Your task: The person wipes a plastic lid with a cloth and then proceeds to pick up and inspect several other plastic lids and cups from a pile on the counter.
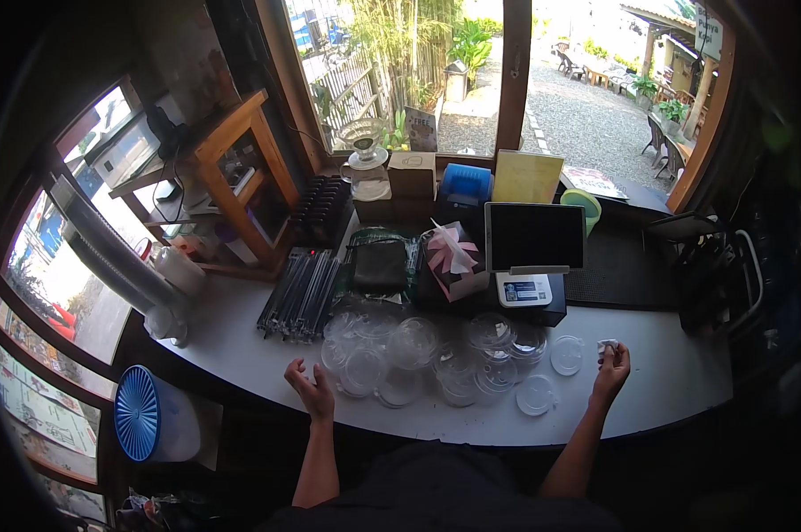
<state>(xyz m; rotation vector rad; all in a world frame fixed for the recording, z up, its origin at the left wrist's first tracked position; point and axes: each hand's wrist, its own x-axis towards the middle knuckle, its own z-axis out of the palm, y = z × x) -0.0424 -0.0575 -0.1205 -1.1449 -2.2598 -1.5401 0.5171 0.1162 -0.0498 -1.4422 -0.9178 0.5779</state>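
The right hand (611,371) pinches a crumpled white tissue (608,347) above the white countertop (659,355) — right of the round clear plastic lids (453,368). The left hand (312,388) is loosely spread, fingers half-curled — near the lids' left side

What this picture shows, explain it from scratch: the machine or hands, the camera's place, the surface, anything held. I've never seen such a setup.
There is no robot here: the two bare hands belong to the person wearing the camera. This single picture comes from their head, looking forward and down.

On the white curved counter lies a spread of clear round plastic lids. Behind them are long thin dark sticks in clear wrapping, possibly straws, a dark box with a pink ribbon bow and a black-screened tablet on a stand.

The left hand holds nothing visible, its fingers loosely curled. The right hand pinches a small crumpled white piece, perhaps tissue or cloth; it is too small to tell.
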